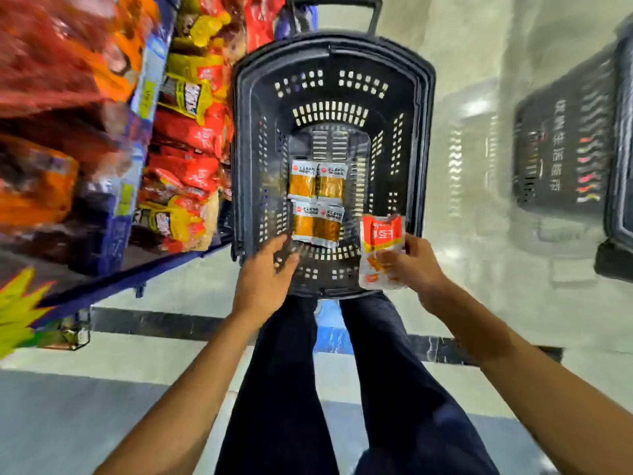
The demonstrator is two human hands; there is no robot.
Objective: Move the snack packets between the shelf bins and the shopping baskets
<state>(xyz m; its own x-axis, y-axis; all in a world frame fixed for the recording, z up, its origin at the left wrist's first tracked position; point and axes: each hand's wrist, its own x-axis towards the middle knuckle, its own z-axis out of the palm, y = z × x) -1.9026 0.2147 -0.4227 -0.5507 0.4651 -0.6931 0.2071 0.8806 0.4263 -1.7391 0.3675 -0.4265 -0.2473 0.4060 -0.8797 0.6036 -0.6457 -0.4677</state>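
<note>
A pale glossy tiled floor (479, 303) crossed by a dark stripe fills most of the view. A blue-edged shop shelf (137, 186) runs down the left side, its bins crammed with red, orange and yellow snack bags that are too blurred to read. In the middle of the floor stands a black perforated plastic shopping basket (424, 132), with its dark pull handle (335, 1) at the far end. A second dark slotted basket (561, 149) sits well apart at the right edge, also smeared by blur. The person's legs in dark navy trousers (284, 389) stand just behind the near end of the middle basket. The left hand (263, 272) reaches over the near left rim of that basket with its fingers loosely spread; it seems to hold nothing, though motion blur softens the fingertips. The right hand (416, 265) is raised over the near right corner of the basket. Its fingers and thumb pinch the lower half of a red-and-white plastic snack packet (380, 245), which stands upright above the rim. On the basket floor lie four orange snack packets with silver edges and white labels (331, 183), flat and side by side in two rows of two. The near left one is just beyond the left hand's fingertips.
</note>
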